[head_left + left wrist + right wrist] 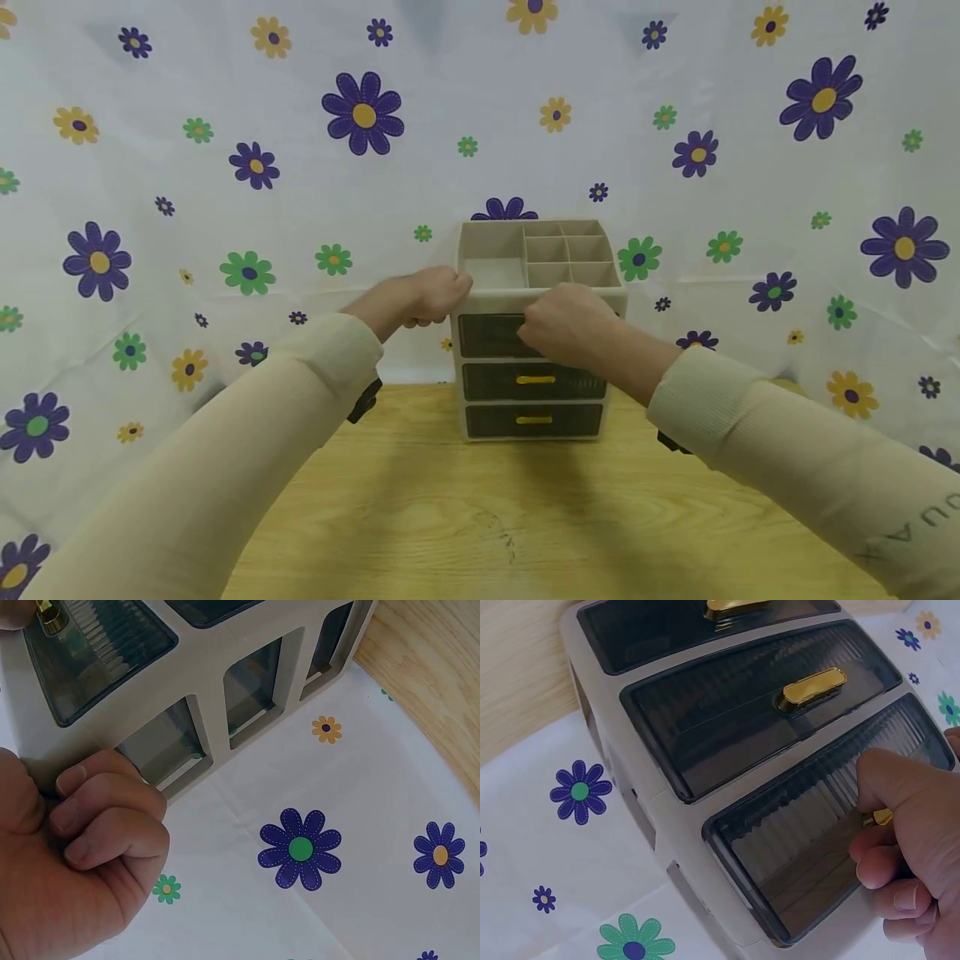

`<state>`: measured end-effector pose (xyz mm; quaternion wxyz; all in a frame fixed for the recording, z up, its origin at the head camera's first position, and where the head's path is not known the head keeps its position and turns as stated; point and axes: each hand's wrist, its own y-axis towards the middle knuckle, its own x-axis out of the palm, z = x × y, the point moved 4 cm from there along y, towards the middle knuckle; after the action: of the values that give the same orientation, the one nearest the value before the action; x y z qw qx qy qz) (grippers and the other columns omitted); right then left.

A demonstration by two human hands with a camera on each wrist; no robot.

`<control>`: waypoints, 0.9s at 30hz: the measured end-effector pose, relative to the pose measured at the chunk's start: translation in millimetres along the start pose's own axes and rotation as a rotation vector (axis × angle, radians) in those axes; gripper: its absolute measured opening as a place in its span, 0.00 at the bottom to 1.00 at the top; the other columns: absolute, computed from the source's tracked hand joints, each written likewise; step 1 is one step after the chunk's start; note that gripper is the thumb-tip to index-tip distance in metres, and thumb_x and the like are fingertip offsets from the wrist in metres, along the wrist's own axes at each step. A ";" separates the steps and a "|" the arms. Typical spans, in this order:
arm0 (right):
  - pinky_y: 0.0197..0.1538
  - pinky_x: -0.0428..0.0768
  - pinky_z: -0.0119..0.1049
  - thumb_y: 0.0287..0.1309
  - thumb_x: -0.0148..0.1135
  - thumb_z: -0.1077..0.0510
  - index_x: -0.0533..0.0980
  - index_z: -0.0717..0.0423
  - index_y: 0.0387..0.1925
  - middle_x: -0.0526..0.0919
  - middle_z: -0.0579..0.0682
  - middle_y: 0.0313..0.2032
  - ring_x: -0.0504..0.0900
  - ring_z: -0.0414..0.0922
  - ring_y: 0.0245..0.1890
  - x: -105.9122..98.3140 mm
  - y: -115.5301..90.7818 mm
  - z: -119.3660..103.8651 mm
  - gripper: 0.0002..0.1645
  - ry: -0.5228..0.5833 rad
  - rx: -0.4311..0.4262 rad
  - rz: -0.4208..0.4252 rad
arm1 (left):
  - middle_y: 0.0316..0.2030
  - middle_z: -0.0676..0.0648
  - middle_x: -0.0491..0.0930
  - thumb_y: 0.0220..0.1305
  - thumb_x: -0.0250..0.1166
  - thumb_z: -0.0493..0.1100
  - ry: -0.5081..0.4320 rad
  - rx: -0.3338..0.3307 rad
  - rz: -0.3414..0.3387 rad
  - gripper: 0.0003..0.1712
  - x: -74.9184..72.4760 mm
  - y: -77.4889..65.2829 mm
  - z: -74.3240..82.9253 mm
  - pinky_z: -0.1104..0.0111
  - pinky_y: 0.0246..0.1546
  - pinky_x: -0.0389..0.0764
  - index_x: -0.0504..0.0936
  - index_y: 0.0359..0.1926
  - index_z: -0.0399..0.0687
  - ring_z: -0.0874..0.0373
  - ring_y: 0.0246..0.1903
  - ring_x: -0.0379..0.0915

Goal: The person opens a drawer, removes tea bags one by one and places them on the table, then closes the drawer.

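Observation:
A beige desktop drawer organizer (455, 367) stands upright, its three dark see-through drawers facing me. My left hand (435, 293) grips its upper left edge; in the left wrist view the fingers (120, 814) curl against the side wall near the top cutout. At the front, my right hand (573, 325) covers part of the top drawer (487, 336). The right wrist view shows thumb and fingers pinching that drawer's gold handle (881, 818), which is mostly hidden. The top drawer sits flush with the frame. Below are the middle drawer (483, 382) and the bottom drawer (487, 422), both shut.
The organizer's top has one large compartment (491, 271) at left and several small ones (546, 248) at right. It stands on a wooden table (420, 517), close to a white flower-patterned cloth (420, 183) hanging behind and at the sides.

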<state>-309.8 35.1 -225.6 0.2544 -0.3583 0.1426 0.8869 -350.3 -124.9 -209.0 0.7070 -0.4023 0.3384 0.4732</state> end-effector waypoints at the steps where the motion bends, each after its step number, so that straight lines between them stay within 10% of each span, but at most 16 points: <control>1: 0.15 0.75 0.34 0.57 0.57 0.58 0.77 0.47 0.22 0.71 0.44 0.16 0.69 0.41 0.14 0.3 -0.7 0.1 0.09 0.005 -0.001 0.005 | 0.10 0.53 0.55 0.66 0.27 0.49 0.002 0.000 0.003 0.21 0.1 0.4 0.4 0.73 0.07 0.47 0.61 0.27 0.43 0.63 0.10 0.43; 27: 0.13 0.69 0.30 0.61 0.53 0.54 0.77 0.47 0.21 0.69 0.42 0.12 0.65 0.38 0.12 -17.1 -23.0 -14.8 0.14 0.013 -0.099 -0.002 | 0.11 0.53 0.57 0.66 0.28 0.50 0.012 -0.031 0.014 0.22 1.5 0.2 0.5 0.73 0.08 0.49 0.63 0.28 0.43 0.62 0.10 0.46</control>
<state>-278.2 41.8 -225.4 0.2361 -0.3764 0.1001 0.8902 -350.0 -123.8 -210.2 0.6951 -0.4139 0.3381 0.4809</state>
